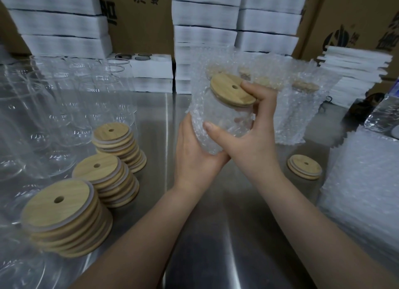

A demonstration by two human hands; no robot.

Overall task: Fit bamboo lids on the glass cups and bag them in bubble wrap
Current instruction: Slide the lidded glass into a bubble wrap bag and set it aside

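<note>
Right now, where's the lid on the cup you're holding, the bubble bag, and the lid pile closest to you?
Held lid (228,92): head view, on its wooden top.
Bubble wrap bag (216,111): head view, on its bumpy side below that lid.
Nearest lid pile (54,211): head view, on the top lid's face.

Light is soft and dim, falling from overhead. The steel table (216,245) shows a broad pale sheen down its middle and a bright line along its seam, without hard glare. Shadows are faint, deepest toward the table's right edge. The lid (234,90) and cup (224,124) are sharpest. The bare cups (54,107) at the left edge smear together, and the foam blocks (205,14) behind are blurred. The wide lens bows straight lines near the corners.
</note>
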